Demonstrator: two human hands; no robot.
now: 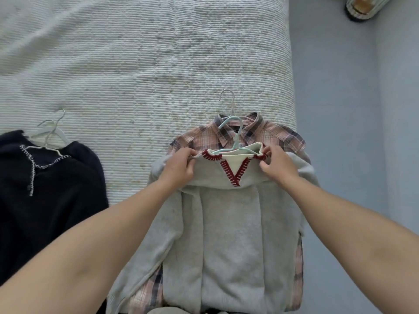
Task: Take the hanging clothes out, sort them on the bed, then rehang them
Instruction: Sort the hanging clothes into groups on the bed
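Observation:
A grey sweater (229, 234) with a red-stitched cream V-neck lies on the bed (136, 64), on top of a pink plaid shirt (204, 137). A light blue hanger (235, 137) sits in the sweater's neck, and the plaid shirt's white hanger hook (227, 98) points up the bed. My left hand (181, 166) pinches the sweater's left shoulder by the collar. My right hand (276, 165) pinches the right shoulder by the collar. A dark navy sweater (45, 196) with white stitching lies at the left on white hangers (51, 134).
The bed's white textured cover stretches away beyond the clothes. Its right edge (292, 75) meets a grey-blue floor (340, 132). A round striped object (365, 6) stands on the floor at the top right.

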